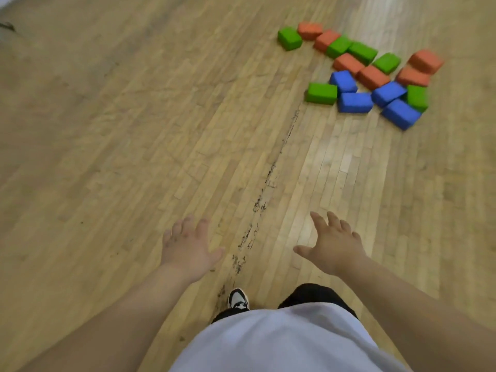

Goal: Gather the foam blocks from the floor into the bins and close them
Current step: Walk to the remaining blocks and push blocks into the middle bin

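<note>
Approaching the foam blocks (359, 73) at upper right, left hand (188, 248) and right hand (335, 245) spread wide and empty, I judge gathering not yet begun; next, reach and grip a block

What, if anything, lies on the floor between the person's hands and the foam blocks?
Nothing visible does: only bare wooden floor, marked by a dark scuff line, separates the left hand and right hand from the foam blocks. No bin is in view.

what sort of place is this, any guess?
Probably a gym or activity hall: narrow-strip hardwood floor, a dark scuff line along it, and red, green, blue foam blocks scattered there.
</note>
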`<act>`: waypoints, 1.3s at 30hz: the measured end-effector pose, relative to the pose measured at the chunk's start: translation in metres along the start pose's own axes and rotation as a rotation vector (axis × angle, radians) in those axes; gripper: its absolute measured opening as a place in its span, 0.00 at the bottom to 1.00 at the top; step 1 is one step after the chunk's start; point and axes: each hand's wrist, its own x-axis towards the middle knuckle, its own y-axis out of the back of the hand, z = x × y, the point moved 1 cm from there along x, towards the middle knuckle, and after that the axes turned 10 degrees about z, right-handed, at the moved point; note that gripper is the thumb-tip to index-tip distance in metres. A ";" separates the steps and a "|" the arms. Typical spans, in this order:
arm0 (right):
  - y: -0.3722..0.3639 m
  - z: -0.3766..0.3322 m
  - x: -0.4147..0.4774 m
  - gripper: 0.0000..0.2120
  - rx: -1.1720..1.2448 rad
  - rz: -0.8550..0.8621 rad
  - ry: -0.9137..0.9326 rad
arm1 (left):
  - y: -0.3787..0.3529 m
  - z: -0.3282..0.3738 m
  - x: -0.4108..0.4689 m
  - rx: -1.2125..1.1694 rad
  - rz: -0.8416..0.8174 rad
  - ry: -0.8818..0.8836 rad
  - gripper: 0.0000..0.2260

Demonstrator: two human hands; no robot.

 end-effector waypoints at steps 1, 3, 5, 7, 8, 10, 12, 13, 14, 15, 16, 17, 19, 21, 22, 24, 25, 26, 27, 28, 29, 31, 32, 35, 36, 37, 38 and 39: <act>0.006 -0.002 0.011 0.49 0.009 0.008 -0.013 | 0.007 0.001 0.016 0.002 0.008 -0.008 0.42; 0.017 -0.004 0.037 0.49 0.014 0.016 -0.032 | 0.020 0.006 0.050 0.014 0.007 -0.033 0.42; 0.028 -0.003 0.067 0.49 0.029 0.020 -0.057 | 0.030 0.015 0.084 0.025 -0.001 -0.057 0.42; 0.038 0.002 0.099 0.49 0.051 0.020 -0.072 | 0.038 0.028 0.117 0.038 -0.012 -0.074 0.42; 0.043 0.005 0.115 0.49 0.057 0.019 -0.075 | 0.042 0.036 0.134 0.048 -0.014 -0.077 0.42; 0.055 0.011 0.153 0.49 0.066 0.018 -0.078 | 0.052 0.055 0.169 0.065 -0.006 -0.078 0.41; 0.071 0.020 0.194 0.49 0.064 0.022 -0.069 | 0.062 0.074 0.206 0.056 0.003 -0.063 0.41; 0.081 0.025 0.216 0.49 0.062 0.025 -0.062 | 0.068 0.085 0.225 0.046 0.004 -0.049 0.41; 0.093 0.032 0.237 0.49 0.060 0.019 -0.055 | 0.075 0.095 0.243 0.036 -0.001 -0.033 0.41; 0.106 0.038 0.256 0.49 0.060 0.006 -0.050 | 0.084 0.107 0.259 0.030 -0.008 -0.022 0.41; 0.118 0.045 0.273 0.49 0.063 -0.005 -0.046 | 0.094 0.118 0.274 0.023 -0.009 -0.016 0.41; 0.131 0.051 0.289 0.49 0.064 -0.009 -0.044 | 0.103 0.130 0.289 0.014 -0.004 -0.013 0.41; 0.157 0.061 0.326 0.49 0.055 -0.010 -0.037 | 0.124 0.153 0.321 -0.002 0.007 -0.022 0.40; 0.183 0.068 0.364 0.49 0.043 -0.003 -0.028 | 0.140 0.170 0.354 -0.013 0.023 -0.035 0.40; 0.195 0.069 0.381 0.49 0.044 -0.001 -0.025 | 0.147 0.177 0.369 -0.018 0.029 -0.035 0.40; 0.214 0.066 0.414 0.49 0.074 0.013 -0.021 | 0.160 0.187 0.401 -0.033 0.027 -0.033 0.40; 0.222 0.064 0.430 0.49 0.092 0.019 -0.020 | 0.166 0.191 0.418 -0.032 0.022 -0.035 0.40; 0.229 0.063 0.447 0.48 0.110 0.022 -0.024 | 0.171 0.193 0.437 -0.026 0.020 -0.036 0.40; 0.235 0.061 0.463 0.48 0.123 0.023 -0.029 | 0.176 0.195 0.457 -0.023 0.023 -0.031 0.40; 0.240 0.059 0.480 0.48 0.129 0.020 -0.035 | 0.180 0.196 0.478 -0.023 0.033 -0.025 0.40; 0.245 0.057 0.497 0.48 0.131 0.015 -0.043 | 0.184 0.196 0.500 -0.025 0.043 -0.021 0.40; 0.255 0.049 0.536 0.48 0.131 0.016 -0.064 | 0.194 0.198 0.547 -0.020 0.050 -0.031 0.41; 0.260 0.043 0.556 0.48 0.127 0.018 -0.075 | 0.199 0.198 0.573 -0.019 0.048 -0.039 0.41; 0.280 0.025 0.621 0.48 0.132 0.027 -0.115 | 0.222 0.193 0.653 0.003 0.046 -0.065 0.41; 0.289 0.018 0.641 0.48 0.133 0.027 -0.131 | 0.231 0.191 0.678 0.007 0.033 -0.074 0.41; 0.299 0.010 0.658 0.49 0.132 0.028 -0.143 | 0.241 0.189 0.700 0.007 0.014 -0.084 0.41; 0.309 0.003 0.674 0.49 0.142 0.041 -0.153 | 0.251 0.187 0.721 0.006 0.010 -0.095 0.41; 0.320 -0.004 0.691 0.48 0.151 0.059 -0.162 | 0.262 0.187 0.743 0.018 0.013 -0.113 0.42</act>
